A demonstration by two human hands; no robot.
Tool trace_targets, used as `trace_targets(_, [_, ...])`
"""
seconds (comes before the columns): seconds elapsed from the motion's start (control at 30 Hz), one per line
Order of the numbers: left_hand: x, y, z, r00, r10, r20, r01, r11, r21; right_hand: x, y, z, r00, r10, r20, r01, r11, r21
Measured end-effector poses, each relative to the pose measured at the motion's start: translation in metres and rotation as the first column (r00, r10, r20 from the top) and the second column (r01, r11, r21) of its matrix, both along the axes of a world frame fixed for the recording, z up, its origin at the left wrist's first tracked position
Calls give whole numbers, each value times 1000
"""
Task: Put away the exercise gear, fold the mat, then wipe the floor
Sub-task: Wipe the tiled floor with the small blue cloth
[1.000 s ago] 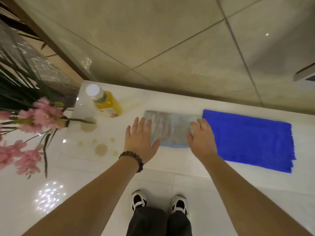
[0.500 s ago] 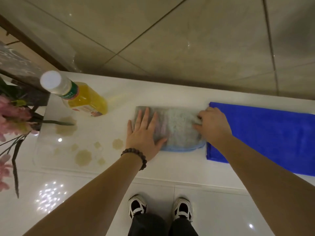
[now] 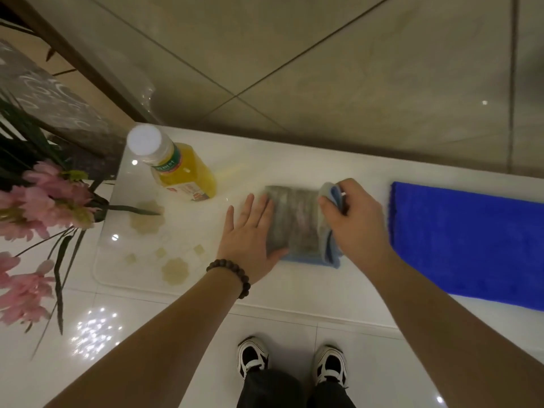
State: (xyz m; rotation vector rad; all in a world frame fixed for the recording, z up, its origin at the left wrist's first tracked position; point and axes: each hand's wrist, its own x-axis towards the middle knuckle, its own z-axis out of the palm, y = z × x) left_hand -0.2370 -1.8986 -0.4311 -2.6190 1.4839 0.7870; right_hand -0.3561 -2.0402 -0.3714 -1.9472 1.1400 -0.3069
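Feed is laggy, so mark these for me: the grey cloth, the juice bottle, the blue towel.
grey cloth (image 3: 294, 222), head view, flat middle between the hands
juice bottle (image 3: 188, 175), head view, yellow body
blue towel (image 3: 465, 240), head view, centre of its top face

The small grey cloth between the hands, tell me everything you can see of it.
The small grey folded cloth looks like soft microfibre, streaked grey on top with a light blue underside showing along its near edge and right end. It lies flat on the glossy white counter, between the yellow juice bottle and the large blue towel. The left hand presses flat on its left edge; the right hand pinches its right end and lifts it over.
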Motion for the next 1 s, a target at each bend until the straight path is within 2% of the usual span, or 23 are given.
trace_targets(0.2, [8, 22, -3, 998, 58, -6, -58, 998, 38, 50, 37, -30, 986, 149, -79, -136, 980, 144])
trace_targets(0.37, [8, 35, 1, 993, 108, -36, -108, 994, 16, 43, 40, -35, 979, 145, -146, -122, 980, 156])
trace_targets(0.47, [10, 39, 4, 991, 131, -26, -130, 991, 16, 30, 43, -31, 982, 134, -134, -135, 991, 2])
trace_targets(0.5, [11, 41, 4, 989, 143, -29, -143, 990, 13, 28, 45, -33, 975, 148, -169, -163, 983, -83])
trace_targets(0.57, [12, 44, 3, 985, 169, -38, -169, 986, 9, 28, 51, -41, 914, 214, -344, -301, 927, -223])
trace_targets(0.63, [11, 48, 3, 981, 190, -42, -190, 982, 4, 36, 57, -54, 801, 255, -542, -422, 882, -210])
trace_targets(0.73, [10, 52, 4, 969, 240, -62, -242, 970, -19, 46, 67, -75, 732, 226, -643, -445, 873, -199])
trace_targets(0.87, [7, 58, 4, 953, 290, -84, -294, 955, -44, 45, 74, -85, 752, 175, -636, -423, 867, -261])
trace_targets(1.0, [4, 69, 5, 935, 337, -113, -344, 938, -46, 35, 79, -82, 752, 205, -627, -443, 861, -250])
